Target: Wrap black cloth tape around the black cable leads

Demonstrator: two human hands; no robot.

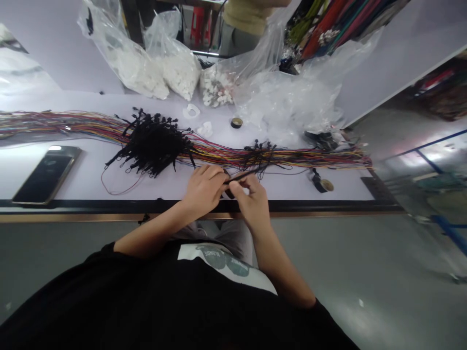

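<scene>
One black strand [240, 178]: held up on the near side of the wire bundle [222, 155].
Left hand [207, 188]: fingers curled closed about the strand.
Right hand [253, 197]: thumb and fingertips pinching it.
Black leads [155, 143]: heaped across the bundle.
Phone [47, 176]: near side of the bundle.
Plastic bags [182, 70]: beyond the bundle.

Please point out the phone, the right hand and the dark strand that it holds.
Phone [46, 175]: head view, middle of its dark screen.
Right hand [254, 198]: head view, back of the hand.
Dark strand [250, 172]: head view, a bare stretch beside the fingers.
</scene>
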